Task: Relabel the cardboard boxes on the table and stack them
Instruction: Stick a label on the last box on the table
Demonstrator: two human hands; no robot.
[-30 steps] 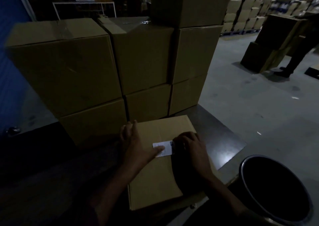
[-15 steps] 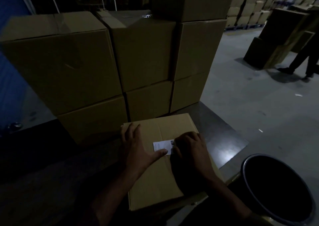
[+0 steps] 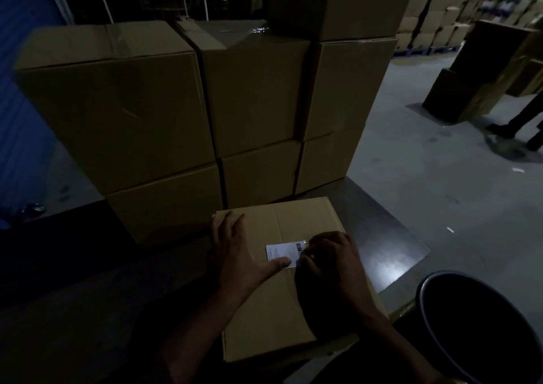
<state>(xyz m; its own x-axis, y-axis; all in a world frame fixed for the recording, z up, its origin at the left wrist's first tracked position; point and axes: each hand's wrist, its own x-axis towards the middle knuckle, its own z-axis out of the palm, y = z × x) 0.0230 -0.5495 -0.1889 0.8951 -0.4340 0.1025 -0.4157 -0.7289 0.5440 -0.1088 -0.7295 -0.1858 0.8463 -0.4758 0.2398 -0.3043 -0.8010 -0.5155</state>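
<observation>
Pinching the right edge of one white label (image 3: 283, 251): right hand (image 3: 335, 266), fingers curled. Left hand (image 3: 235, 254) spread flat on the near box (image 3: 293, 310), thumb on the label. Seven stacked boxes (image 3: 252, 90) visible behind on the bench (image 3: 382, 237), top one cropped. One dark bin (image 3: 482, 325), cut off. Label print unreadable.

The room is a dim warehouse with a grey concrete floor (image 3: 426, 184). A blue wall (image 3: 20, 90) runs down the left side. A white metal frame (image 3: 155, 5) stands in the dark at the back. Far right, stacked cartons (image 3: 435, 16) fill the distance. A black bin (image 3: 484, 325) sits beyond the dark worktop's (image 3: 382, 242) right near corner.
</observation>
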